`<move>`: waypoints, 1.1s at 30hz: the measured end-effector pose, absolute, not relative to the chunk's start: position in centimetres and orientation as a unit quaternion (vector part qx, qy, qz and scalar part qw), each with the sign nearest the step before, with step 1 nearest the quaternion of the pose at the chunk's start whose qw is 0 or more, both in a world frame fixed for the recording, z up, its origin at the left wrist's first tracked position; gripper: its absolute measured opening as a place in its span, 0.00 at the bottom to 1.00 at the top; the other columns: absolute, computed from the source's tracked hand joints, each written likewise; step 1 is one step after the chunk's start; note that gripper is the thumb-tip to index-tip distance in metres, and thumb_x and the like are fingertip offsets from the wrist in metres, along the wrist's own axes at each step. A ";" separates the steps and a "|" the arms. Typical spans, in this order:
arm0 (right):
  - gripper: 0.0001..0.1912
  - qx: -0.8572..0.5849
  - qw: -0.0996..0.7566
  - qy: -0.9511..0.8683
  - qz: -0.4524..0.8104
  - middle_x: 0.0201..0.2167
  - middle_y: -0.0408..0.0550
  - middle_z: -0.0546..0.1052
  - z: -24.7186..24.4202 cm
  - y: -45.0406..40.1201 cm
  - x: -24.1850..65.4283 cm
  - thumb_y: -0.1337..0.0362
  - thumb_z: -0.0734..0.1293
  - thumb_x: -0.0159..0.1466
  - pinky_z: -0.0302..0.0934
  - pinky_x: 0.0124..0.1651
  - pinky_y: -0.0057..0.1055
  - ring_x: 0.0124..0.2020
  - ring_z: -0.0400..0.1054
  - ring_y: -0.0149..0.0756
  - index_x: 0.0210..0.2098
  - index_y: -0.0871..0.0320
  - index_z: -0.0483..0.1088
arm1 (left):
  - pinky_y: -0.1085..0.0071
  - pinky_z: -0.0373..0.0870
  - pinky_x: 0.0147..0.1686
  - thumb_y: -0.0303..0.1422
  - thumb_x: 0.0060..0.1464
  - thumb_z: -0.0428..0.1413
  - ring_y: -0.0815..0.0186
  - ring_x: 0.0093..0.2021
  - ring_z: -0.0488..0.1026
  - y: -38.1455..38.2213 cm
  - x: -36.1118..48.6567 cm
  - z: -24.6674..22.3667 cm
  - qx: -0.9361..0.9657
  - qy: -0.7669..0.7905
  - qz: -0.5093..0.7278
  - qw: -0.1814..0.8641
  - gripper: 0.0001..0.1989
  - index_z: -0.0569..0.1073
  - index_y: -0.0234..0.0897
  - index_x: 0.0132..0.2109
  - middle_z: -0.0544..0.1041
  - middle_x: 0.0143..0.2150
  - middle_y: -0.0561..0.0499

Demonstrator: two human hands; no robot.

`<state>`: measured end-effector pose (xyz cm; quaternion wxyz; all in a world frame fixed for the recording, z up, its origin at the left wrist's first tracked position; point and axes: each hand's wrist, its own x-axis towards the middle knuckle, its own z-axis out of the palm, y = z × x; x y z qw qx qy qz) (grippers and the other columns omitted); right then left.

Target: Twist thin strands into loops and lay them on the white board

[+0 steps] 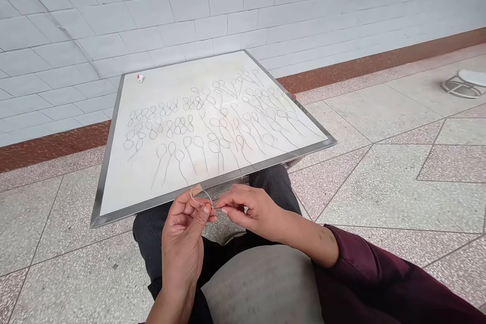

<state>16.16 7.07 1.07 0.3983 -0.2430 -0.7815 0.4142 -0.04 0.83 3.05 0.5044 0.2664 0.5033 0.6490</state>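
Observation:
Between my hands, just off the table's near edge, is a thin looped wire (208, 195). My left hand (186, 233) pinches the wire where its loop closes, thumb against the fingers. At that same spot my right hand (254, 210) grips the wire's end between thumb and forefinger. A bandage-like tan wrap (196, 190) shows on a left fingertip. On the white table (132, 190) in front lie many similar wire loops (268, 140) with long tails. Figure-eight wire shapes (173, 126) lie in rows on the left side.
A small white and red object (140, 78) sits at the table's far left corner. The metal table edge (212, 182) runs close above my knees. White tiled wall (228, 23) stands behind, and a white stool (465, 82) is at far right.

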 end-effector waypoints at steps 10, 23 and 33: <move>0.07 -0.278 0.373 -0.721 0.513 0.30 0.43 0.75 2.4 6.8 16.4 0.62 0.67 0.68 0.61 0.34 0.27 0.31 0.67 0.30 0.36 0.56 0.75 | 0.71 0.71 0.32 0.32 0.49 0.69 0.70 0.29 0.72 0.4 0.3 3.1 0.279 0.507 0.625 0.523 0.15 0.77 0.39 0.44 0.76 0.32 0.54; 0.13 -0.279 0.261 -0.528 0.759 0.28 0.40 0.75 1.9 6.9 16.2 0.54 0.72 0.64 0.52 0.28 0.25 0.25 0.60 0.25 0.35 0.58 0.72 | 0.71 0.73 0.36 0.32 0.49 0.69 0.70 0.32 0.74 -0.1 -0.1 2.5 0.313 0.521 0.602 0.519 0.21 0.77 0.43 0.51 0.75 0.35 0.55; 0.16 -0.279 0.265 -0.519 0.763 0.30 0.42 0.77 2.1 6.9 15.8 0.51 0.71 0.63 0.53 0.28 0.26 0.25 0.60 0.26 0.33 0.58 0.69 | 0.71 0.71 0.35 0.35 0.52 0.67 0.70 0.31 0.73 0.0 0.2 2.5 0.302 0.520 0.602 0.525 0.16 0.78 0.42 0.48 0.76 0.34 0.54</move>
